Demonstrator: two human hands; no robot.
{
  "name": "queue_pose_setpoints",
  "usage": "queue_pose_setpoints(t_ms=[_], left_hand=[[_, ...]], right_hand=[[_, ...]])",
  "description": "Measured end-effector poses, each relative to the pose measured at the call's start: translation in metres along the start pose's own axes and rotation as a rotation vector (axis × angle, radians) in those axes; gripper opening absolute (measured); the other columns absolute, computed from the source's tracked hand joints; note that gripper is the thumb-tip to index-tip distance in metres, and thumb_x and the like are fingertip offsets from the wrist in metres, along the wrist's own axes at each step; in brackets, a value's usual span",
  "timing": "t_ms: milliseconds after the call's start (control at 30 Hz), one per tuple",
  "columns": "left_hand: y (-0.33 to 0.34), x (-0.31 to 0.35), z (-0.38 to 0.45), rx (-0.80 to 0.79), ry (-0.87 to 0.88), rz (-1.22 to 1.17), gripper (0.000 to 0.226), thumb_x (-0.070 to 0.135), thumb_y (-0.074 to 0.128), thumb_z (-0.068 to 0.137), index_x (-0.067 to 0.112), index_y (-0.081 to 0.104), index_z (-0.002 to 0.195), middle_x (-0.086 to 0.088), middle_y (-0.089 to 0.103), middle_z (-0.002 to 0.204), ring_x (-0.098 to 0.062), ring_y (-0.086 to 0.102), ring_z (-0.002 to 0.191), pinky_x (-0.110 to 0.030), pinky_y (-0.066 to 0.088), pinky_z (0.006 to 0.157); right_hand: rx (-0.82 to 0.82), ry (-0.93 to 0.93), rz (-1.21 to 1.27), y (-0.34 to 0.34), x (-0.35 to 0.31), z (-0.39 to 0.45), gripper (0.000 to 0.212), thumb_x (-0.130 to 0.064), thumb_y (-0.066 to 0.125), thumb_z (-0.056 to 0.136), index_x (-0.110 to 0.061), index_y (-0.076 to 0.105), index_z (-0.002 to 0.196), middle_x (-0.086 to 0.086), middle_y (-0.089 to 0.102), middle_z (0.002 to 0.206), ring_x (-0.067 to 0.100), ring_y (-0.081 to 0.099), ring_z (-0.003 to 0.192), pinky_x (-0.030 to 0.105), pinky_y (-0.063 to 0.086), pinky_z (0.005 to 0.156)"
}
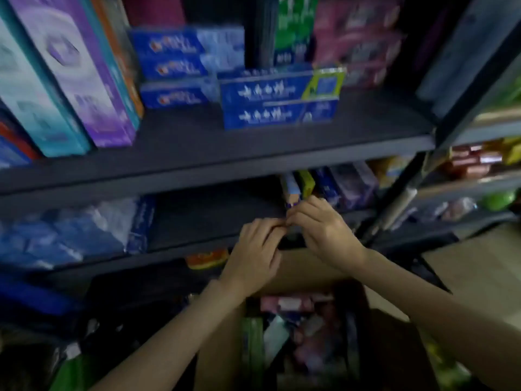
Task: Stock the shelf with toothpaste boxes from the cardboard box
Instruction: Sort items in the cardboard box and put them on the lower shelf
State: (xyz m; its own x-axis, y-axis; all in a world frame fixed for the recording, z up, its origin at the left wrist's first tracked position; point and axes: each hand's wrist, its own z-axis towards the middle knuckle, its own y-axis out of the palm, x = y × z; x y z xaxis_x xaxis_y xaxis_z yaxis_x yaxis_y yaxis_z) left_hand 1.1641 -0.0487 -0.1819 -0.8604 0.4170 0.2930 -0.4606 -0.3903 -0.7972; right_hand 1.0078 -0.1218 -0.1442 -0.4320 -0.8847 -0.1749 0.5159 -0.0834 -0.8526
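Observation:
Both hands meet at the front edge of the lower dark shelf [203, 221]. My left hand [255, 255] and my right hand [324, 230] curl their fingers around the near end of a toothpaste box [291, 193] that points into the shelf beside several other upright boxes [346, 187]. The frame is blurred, so the grip's details are unclear. Below my arms stands the open cardboard box [304, 266], with pink, green and white toothpaste boxes [284, 303] lying inside.
The upper shelf [253, 153] carries stacked blue boxes [279, 103], tall purple and teal boxes [70, 74] at the left, pink ones at the back right. Blue plastic-wrapped packs [70, 232] fill the lower shelf's left. A second rack [479, 170] stands to the right.

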Motion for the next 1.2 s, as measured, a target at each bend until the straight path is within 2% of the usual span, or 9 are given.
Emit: queue_pose_setpoints(t_ms=[100,167,233,300,400,600,833,967,1200], left_hand=[[0.067,0.003,-0.054,-0.299,-0.074,-0.026,0.034,0.018,0.043,0.077,0.013,0.052,0.109,-0.003,0.049,0.109,-0.020,0.047,0.096,-0.031,0.043,0.082],[0.104,0.009,-0.087,-0.518,-0.178,-0.044,0.036,0.015,0.048,0.082,0.012,0.054,0.117,-0.005,0.051,0.118,-0.023,0.051,0.106,-0.032,0.044,0.088],[0.138,0.010,-0.118,-0.716,-0.288,-0.027,0.043,0.016,0.047,0.090,0.012,0.042,0.133,-0.005,0.040,0.135,-0.025,0.041,0.123,-0.032,0.035,0.099],[0.169,0.007,-0.142,-0.817,-0.380,-0.023,0.046,0.017,0.043,0.093,0.013,0.033,0.138,-0.004,0.032,0.139,-0.023,0.033,0.128,-0.031,0.030,0.103],[0.210,0.003,-0.172,-0.894,-0.513,-0.099,0.043,0.009,0.044,0.092,0.009,0.037,0.135,-0.008,0.034,0.136,-0.024,0.034,0.125,-0.026,0.027,0.100],[0.257,-0.012,-0.216,-0.975,-0.539,-0.088,0.038,0.016,0.045,0.092,0.014,0.042,0.130,-0.006,0.040,0.129,-0.024,0.044,0.117,-0.032,0.038,0.093],[0.273,-0.025,-0.248,-1.000,-0.588,-0.088,0.039,0.018,0.043,0.094,0.012,0.039,0.132,-0.009,0.039,0.131,-0.023,0.042,0.119,-0.029,0.036,0.094],[0.270,-0.025,-0.240,-0.999,-0.616,-0.087,0.039,0.017,0.044,0.094,0.009,0.038,0.132,-0.009,0.037,0.133,-0.025,0.042,0.120,-0.033,0.038,0.095],[0.206,-0.014,-0.176,-1.069,-0.682,-0.316,0.063,0.008,0.059,0.085,0.009,0.029,0.141,-0.010,0.031,0.144,-0.026,0.038,0.129,-0.030,0.034,0.099]], right_hand=[[-0.261,0.205,-0.006,0.059,0.017,-0.094,0.025,-0.004,0.041,0.069,-0.004,0.065,0.075,0.012,0.063,0.079,0.023,0.046,0.078,0.032,0.038,0.069],[-0.450,0.314,-0.026,0.096,0.024,-0.151,0.026,-0.004,0.046,0.064,-0.008,0.067,0.078,0.011,0.064,0.080,0.026,0.059,0.077,0.030,0.041,0.074],[-0.702,0.441,-0.028,0.129,0.027,-0.195,0.040,0.002,0.054,0.069,-0.008,0.066,0.106,0.014,0.063,0.108,0.032,0.063,0.099,0.032,0.048,0.085],[-0.964,0.522,-0.003,0.161,0.031,-0.233,0.055,0.000,0.048,0.087,-0.013,0.039,0.140,0.007,0.039,0.143,0.029,0.041,0.129,0.036,0.044,0.099],[-1.219,0.503,-0.010,0.205,0.033,-0.275,0.053,-0.008,0.038,0.097,-0.015,0.023,0.147,0.003,0.026,0.151,0.026,0.027,0.138,0.038,0.039,0.105],[-1.328,0.256,-0.018,0.296,0.022,-0.312,0.046,-0.017,0.035,0.098,-0.017,0.031,0.144,0.011,0.027,0.151,0.032,0.025,0.138,0.045,0.031,0.110],[-1.582,0.320,-0.170,0.350,-0.005,-0.298,0.047,-0.009,0.038,0.098,-0.007,0.028,0.144,0.021,0.020,0.151,0.040,0.023,0.138,0.044,0.039,0.101],[-1.477,0.260,-0.179,0.343,-0.003,-0.279,0.040,-0.007,0.047,0.094,-0.003,0.043,0.134,0.013,0.045,0.138,0.028,0.044,0.127,0.037,0.041,0.100],[-1.235,0.383,-0.013,0.210,0.036,-0.209,0.045,-0.024,0.052,0.094,-0.012,0.041,0.136,0.011,0.047,0.138,0.025,0.048,0.126,0.035,0.040,0.100]])
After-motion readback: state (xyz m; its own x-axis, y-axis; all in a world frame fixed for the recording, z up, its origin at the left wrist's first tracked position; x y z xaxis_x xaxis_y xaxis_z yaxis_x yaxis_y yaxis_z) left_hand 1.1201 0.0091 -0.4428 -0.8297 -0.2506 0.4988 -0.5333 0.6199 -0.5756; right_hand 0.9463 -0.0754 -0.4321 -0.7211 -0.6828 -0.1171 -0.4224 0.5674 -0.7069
